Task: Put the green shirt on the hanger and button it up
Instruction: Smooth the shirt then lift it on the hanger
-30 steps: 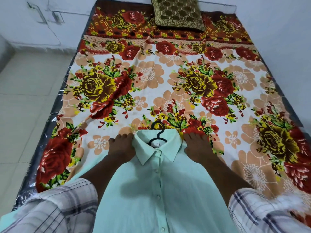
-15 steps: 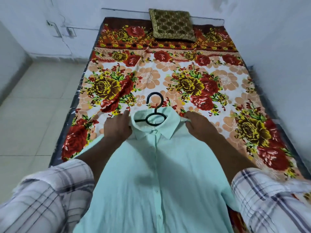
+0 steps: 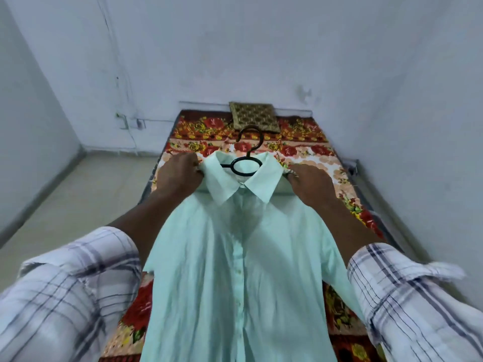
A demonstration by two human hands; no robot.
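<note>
White-walled room, narrow, with a floral-spread bed (image 3: 308,152) running from the near edge to the far wall. Nearest, plaid sleeves (image 3: 65,296) on both sides, bare forearms reaching forward. Between them, held up over the bed's near end: the green shirt (image 3: 235,270), front toward the camera, placket apparently closed down the visible length, hem out of frame below. Further up, either side of the collar, left hand (image 3: 180,176) and right hand (image 3: 311,184), each with fingers curled over a shoulder of the shirt, gripping cloth and probably a hanger arm beneath, though hidden. At the neck opening, black hanger (image 3: 245,167), ring and hook standing up out of the collar. Thin, light, limp fabric by the look of it; likely to crease, sag and slip off a smooth hanger if tilted. Best held at the shoulders, over the stiff hanger arms, or by the hook with a freed hand. Nothing fragile; buttons small and fiddly. Beyond, bare bedspread up to a patterned cushion (image 3: 252,116) at the bed's far edge, against the wall. Open tiled floor (image 3: 78,205) off the bed's left edge, so free room for swinging that way. Wall close along the right edge, little room there.
</note>
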